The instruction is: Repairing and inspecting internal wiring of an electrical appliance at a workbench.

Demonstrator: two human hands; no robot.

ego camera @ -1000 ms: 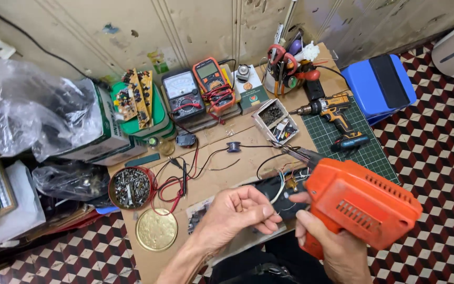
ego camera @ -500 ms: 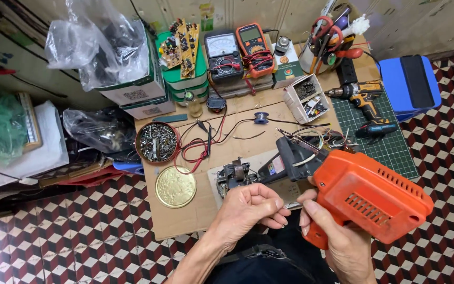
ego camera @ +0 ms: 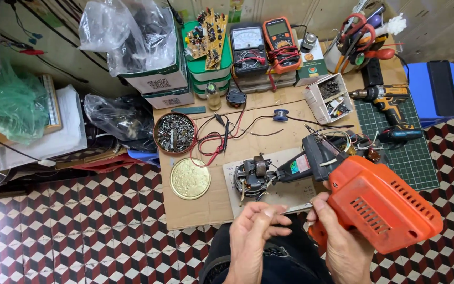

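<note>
Now the left hand (ego camera: 256, 236) has drawn back empty-fingered, while the right hand's (ego camera: 342, 247) grip still clasps the orange housing (ego camera: 382, 208).

I had a single view, from the camera worn on the head, looking steeply down from above. My hands filled the near edge, close to the lens; the cardboard worktop (ego camera: 206, 205) lay farther off, with tiled floor at left.

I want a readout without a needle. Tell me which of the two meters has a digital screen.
The orange meter, right of the black needle-dial meter.
</note>
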